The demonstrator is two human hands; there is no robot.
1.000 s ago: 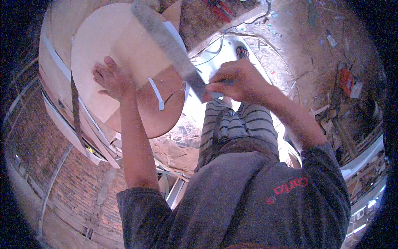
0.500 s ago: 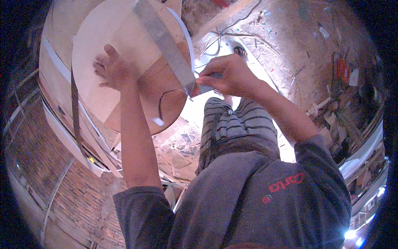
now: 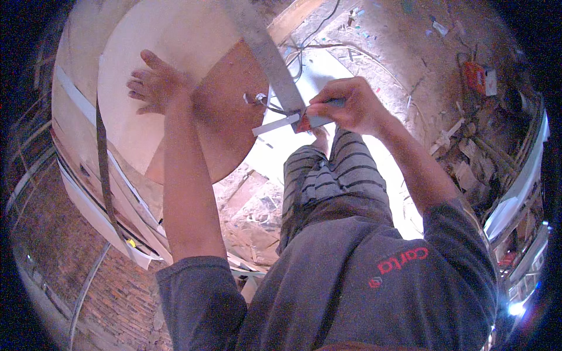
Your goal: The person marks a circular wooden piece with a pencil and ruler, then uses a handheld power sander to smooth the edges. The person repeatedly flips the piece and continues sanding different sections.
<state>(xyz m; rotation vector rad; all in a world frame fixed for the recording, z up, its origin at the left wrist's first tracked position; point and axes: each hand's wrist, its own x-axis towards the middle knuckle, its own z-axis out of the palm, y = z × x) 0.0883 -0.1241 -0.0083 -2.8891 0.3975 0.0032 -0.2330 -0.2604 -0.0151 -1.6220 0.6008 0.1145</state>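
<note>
My left hand [image 3: 158, 82] lies with fingers spread on a large round pale wooden board [image 3: 140, 35], which has a brown section near its right edge. In my right hand [image 3: 357, 105], the fingers are closed round the grey and red handle of a long flat grey metal tool [image 3: 269, 52]. Its blade reaches from my fist up across the board's right edge; whether it is a saw or a file I cannot tell. Beside the handle, a narrow whitish strip [image 3: 275, 125] and a thin dark curled strip [image 3: 272, 106] stick out past the board's edge.
A bright white sheet [image 3: 269, 152] lies on the floor around my legs. Dark cables [image 3: 301, 50], an orange-red box [image 3: 474, 78] and wood scraps [image 3: 462, 175] are on the dusty floor to the right. Bent boards with pale edges [image 3: 76, 93] stand at the left.
My right hand has moved right and slightly down with the metal tool, whose blade has shifted right over the board. The curled and whitish strips have moved toward my right hand. My left hand stays spread on the board.
</note>
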